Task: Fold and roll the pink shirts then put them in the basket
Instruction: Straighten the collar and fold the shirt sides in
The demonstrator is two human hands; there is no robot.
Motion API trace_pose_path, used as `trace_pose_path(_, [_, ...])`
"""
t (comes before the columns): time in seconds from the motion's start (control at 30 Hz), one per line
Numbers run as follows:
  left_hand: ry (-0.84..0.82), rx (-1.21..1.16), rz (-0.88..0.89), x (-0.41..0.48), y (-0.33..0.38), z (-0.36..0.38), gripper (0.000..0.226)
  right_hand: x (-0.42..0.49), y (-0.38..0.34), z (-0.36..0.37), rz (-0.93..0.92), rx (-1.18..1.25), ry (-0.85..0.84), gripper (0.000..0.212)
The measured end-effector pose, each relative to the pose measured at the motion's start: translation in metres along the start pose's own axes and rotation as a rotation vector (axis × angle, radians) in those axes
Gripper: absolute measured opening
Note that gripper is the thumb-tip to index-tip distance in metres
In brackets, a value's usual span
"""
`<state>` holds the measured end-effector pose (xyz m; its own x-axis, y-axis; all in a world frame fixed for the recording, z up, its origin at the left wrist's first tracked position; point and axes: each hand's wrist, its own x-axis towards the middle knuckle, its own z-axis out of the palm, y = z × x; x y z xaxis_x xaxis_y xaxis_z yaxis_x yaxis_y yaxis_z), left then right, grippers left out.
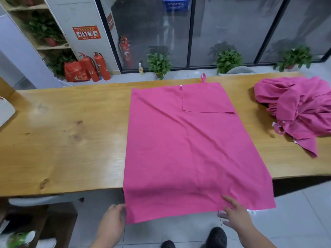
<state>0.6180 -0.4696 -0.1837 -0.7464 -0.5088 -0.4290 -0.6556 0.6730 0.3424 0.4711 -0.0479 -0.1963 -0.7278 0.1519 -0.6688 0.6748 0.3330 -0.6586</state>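
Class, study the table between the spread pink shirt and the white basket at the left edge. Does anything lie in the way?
Nothing visible does. Between the spread pink shirt and the basket the table shows only bare wood. The pile of pink shirts lies on the opposite side, to the right.

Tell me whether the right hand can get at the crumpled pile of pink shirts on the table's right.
Probably yes. The right hand rests open on the hem of the flat pink shirt, and nothing stands on the wooden table between it and the crumpled pile of pink shirts.
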Motion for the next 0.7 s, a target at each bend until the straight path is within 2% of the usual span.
trace_pose_path(0.1, [0.208, 0.121, 0.196, 0.017, 0.029, -0.004, 0.051, 0.005, -0.010, -0.010, -0.155, -0.500, 0.084, 0.037])
trace_pose_path(0.17, [0.258, 0.166, 0.357, 0.033, 0.061, -0.007, 0.054, 0.012, -0.031, -0.017, -0.331, -0.679, 0.193, 0.042])
trace_pose_path(0.23, [0.200, 0.196, 0.457, 0.048, 0.096, -0.010, 0.064, 0.025, -0.057, -0.024, -0.481, -0.753, 0.282, 0.054])
trace_pose_path(0.3, [0.082, 0.233, 0.456, 0.061, 0.120, -0.007, 0.072, 0.044, -0.077, -0.035, -0.558, -0.891, 0.229, 0.070])
trace_pose_path(0.37, [0.005, 0.313, 0.412, 0.072, 0.126, 0.001, 0.074, 0.063, -0.082, -0.045, -0.513, -1.039, 0.147, 0.082])
trace_pose_path(0.47, [0.061, 0.430, 0.380, 0.073, 0.120, 0.003, 0.067, 0.072, -0.071, -0.059, -0.456, -1.133, 0.240, 0.085])
trace_pose_path(0.57, [0.108, 0.481, 0.359, 0.076, 0.123, 0.001, 0.067, 0.069, -0.078, -0.053, -0.493, -1.055, 0.405, 0.080])
trace_pose_path(0.63, [0.139, 0.471, 0.336, 0.083, 0.137, -0.002, 0.065, 0.076, -0.097, -0.049, -0.553, -1.004, 0.421, 0.075])
trace_pose_path(0.7, [0.135, 0.419, 0.350, 0.092, 0.164, -0.010, 0.063, 0.095, -0.117, -0.049, -0.623, -1.036, 0.328, 0.073])
